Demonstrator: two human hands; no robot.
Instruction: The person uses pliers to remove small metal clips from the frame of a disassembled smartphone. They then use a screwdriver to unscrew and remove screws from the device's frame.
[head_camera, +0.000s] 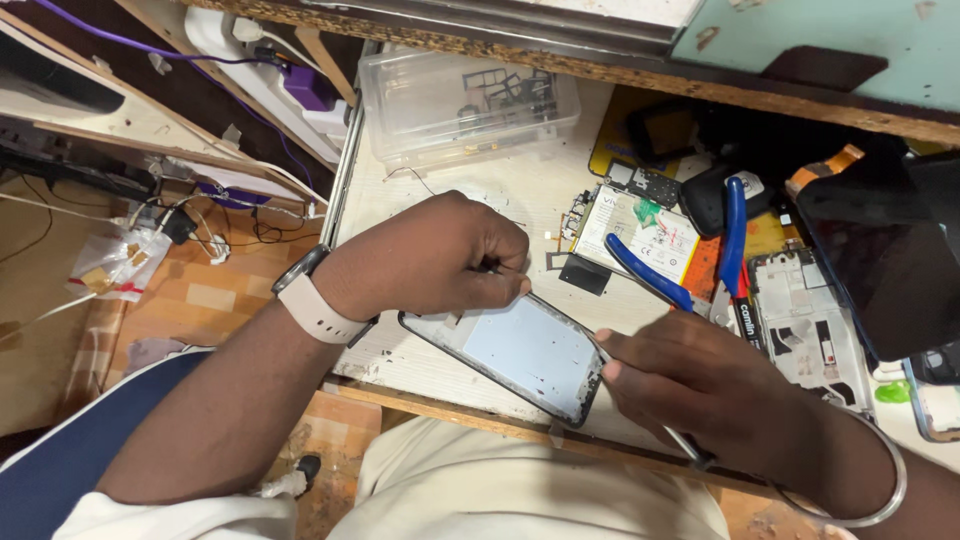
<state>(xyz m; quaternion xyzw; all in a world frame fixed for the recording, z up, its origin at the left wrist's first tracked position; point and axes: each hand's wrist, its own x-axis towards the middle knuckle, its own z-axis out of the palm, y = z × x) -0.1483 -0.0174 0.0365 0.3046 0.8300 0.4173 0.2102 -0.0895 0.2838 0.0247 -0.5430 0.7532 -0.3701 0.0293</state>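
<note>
Both hands are working over a flat grey phone frame with a dark rim (520, 352), which is lying at the near edge of the pale worktable (500, 200). Left hand (435, 255), wearing a pale wrist strap (318, 312), is curling into a fist and pressing on the frame's far-left corner. Right hand (700, 385) is pinching a thin metal tool (690, 450) at the frame's right edge. Blue-handled pliers (690, 265) are lying just right, and a clear plastic box (465, 105) is sitting farther back.
</note>
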